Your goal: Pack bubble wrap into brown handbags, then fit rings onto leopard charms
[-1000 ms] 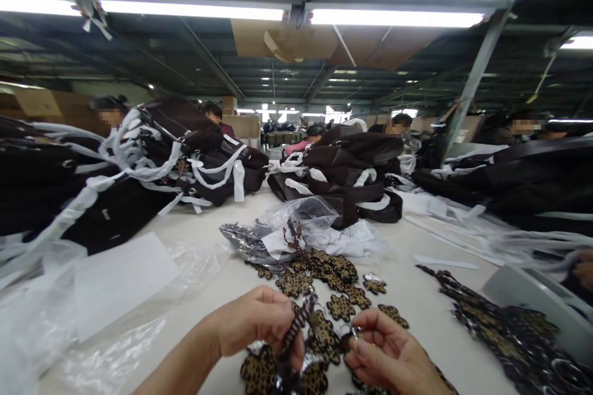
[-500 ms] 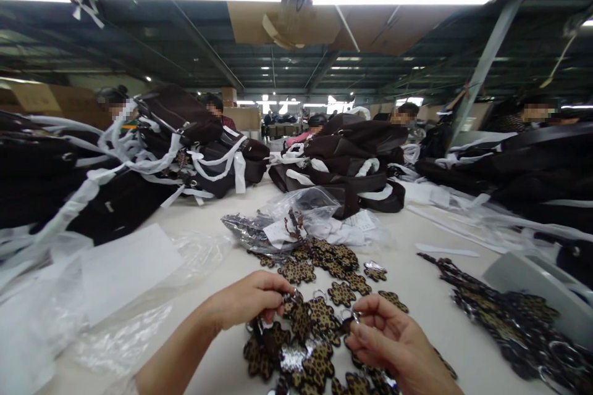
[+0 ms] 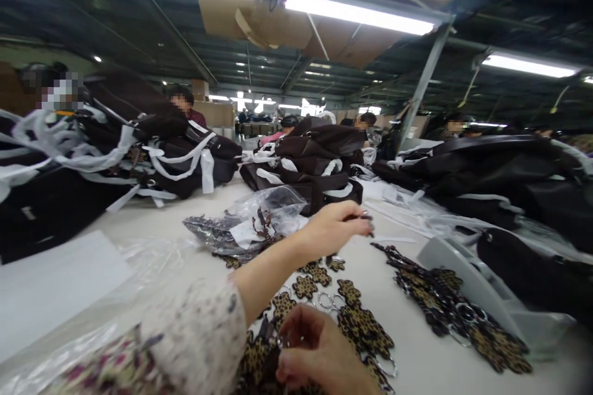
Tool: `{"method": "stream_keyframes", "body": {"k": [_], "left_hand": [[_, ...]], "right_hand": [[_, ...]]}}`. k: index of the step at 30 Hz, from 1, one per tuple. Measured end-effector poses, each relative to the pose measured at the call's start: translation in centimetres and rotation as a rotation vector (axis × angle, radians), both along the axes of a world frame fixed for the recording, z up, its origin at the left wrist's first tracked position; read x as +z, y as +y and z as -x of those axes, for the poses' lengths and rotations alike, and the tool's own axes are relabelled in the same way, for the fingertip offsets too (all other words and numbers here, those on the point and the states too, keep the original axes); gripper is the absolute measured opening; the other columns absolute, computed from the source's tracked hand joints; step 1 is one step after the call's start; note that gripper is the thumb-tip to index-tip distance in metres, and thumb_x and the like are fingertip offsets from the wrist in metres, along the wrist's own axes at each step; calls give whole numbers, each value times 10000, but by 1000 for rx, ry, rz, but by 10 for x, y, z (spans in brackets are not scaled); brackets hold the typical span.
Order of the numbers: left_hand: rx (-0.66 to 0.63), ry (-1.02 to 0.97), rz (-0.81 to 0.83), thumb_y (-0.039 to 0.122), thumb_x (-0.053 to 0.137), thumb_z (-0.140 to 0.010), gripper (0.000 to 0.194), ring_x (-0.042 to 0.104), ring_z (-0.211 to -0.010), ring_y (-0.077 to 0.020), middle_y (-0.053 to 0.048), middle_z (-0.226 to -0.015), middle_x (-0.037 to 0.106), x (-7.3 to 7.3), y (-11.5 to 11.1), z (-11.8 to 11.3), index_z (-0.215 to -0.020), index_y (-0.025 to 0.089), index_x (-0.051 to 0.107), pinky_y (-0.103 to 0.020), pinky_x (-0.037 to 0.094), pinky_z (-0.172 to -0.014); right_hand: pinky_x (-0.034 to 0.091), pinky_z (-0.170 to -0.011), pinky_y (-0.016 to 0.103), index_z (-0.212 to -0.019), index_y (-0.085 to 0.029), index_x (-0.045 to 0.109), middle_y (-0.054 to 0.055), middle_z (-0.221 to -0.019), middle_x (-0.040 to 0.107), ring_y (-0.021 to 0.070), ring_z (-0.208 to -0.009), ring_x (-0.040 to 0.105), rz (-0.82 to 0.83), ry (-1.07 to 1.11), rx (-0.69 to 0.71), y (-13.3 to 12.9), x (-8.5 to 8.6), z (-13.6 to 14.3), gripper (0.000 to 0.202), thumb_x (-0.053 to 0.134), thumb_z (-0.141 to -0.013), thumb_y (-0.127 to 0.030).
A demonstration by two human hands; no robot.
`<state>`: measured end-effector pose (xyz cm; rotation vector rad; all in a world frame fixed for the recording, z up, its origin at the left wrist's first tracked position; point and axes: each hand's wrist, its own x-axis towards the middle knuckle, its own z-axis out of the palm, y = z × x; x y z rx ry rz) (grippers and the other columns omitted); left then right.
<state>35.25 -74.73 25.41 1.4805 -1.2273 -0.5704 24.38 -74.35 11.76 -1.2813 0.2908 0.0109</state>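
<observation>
My left hand [image 3: 340, 227] reaches across to the right above the table, its fingers closed around something small and dark with a metallic glint, mostly hidden. Lower down, my right hand [image 3: 319, 352] pinches a small metal ring [image 3: 281, 342] among the keychains; what hangs from it is partly covered by my fingers. Flower-shaped leopard-print keychains [image 3: 365, 327] with silver rings lie in a loose spread under and around both hands. To the right, a bunch of similar keychains with dark braided straps [image 3: 430, 290] lies against a grey plastic bin [image 3: 482, 290].
Behind the keychains lies a clear plastic bag [image 3: 222, 231] of dark pieces. Dark bags with white-wrapped straps [image 3: 301, 163] are heaped along the back, left and right. A white sheet [image 3: 65, 284] and clear film cover the left side. Several people are beyond.
My left hand has swung from the left of the keychains up and over to the right. My right hand has shifted left and lower, and the camera view has turned right.
</observation>
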Motion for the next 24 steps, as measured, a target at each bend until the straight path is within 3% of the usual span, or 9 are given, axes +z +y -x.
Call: {"method": "stream_keyframes", "body": {"k": [3,5,8,11,13,15,16,19,24], "left_hand": [[-107,-118,60,201,589,-849,299,590,-1099,-227,-93,-1223,637,8,-33,11,-1141,137,600,-352,437,-965],[-90,-208,65,151,548,-867,355,553,-1184,-227,-124,-1326,589,5,-31,10,-1219,113,578,-340,405,-1012],[34,-317,-35,128,469,-896,235,616,-994,-201,-95,-1069,695,-12,6,-2,-1030,118,662,-319,448,-909],[119,-493,-278,155,479,-887,232,574,-711,-175,-35,-723,647,-42,64,-11,-734,161,652,-306,444,-727],[45,-575,-413,155,490,-880,228,563,-725,-177,-32,-745,639,-66,98,-9,-724,180,653,-304,426,-723],[55,-605,-563,233,569,-869,136,564,-805,-209,-52,-833,629,-91,123,-3,-792,182,670,-319,426,-744],[95,-613,-619,306,632,-845,131,558,-847,-229,-63,-891,618,-103,130,2,-857,183,675,-330,429,-755],[228,-637,-674,457,744,-752,345,516,-935,-268,-72,-986,568,-127,138,17,-966,196,668,-370,428,-804],[273,-535,-611,294,685,-772,209,470,-1011,-272,-71,-1046,564,-135,131,29,-939,191,613,-401,382,-883]], "right_hand": [[502,-498,198,-805,-182,643,-42,-559,682,123,-528,654,27,-54,-104,-20,9,11,334,872,-580,-276],[491,-514,186,-827,-196,638,-52,-584,675,118,-568,659,14,-76,-187,-34,14,18,352,886,-610,-320],[505,-527,195,-838,-201,634,-61,-612,647,132,-612,680,10,-78,-265,-47,18,23,388,903,-609,-363],[540,-551,221,-854,-199,629,-48,-639,656,150,-630,703,31,-72,-244,-50,17,24,398,900,-620,-375],[553,-558,222,-866,-201,627,-53,-651,649,152,-634,714,38,-69,-223,-50,16,22,407,901,-621,-375],[558,-565,213,-880,-204,628,-55,-663,647,146,-641,718,39,-69,-208,-50,13,21,409,902,-626,-372],[555,-564,207,-886,-204,628,-55,-662,649,141,-641,716,38,-75,-201,-50,12,21,407,900,-632,-371],[552,-570,199,-891,-203,623,-50,-659,658,129,-637,708,36,-80,-200,-51,9,20,393,891,-654,-366],[539,-567,195,-889,-197,623,-46,-651,665,123,-632,697,61,-77,-188,-49,6,20,396,894,-652,-363]]}}
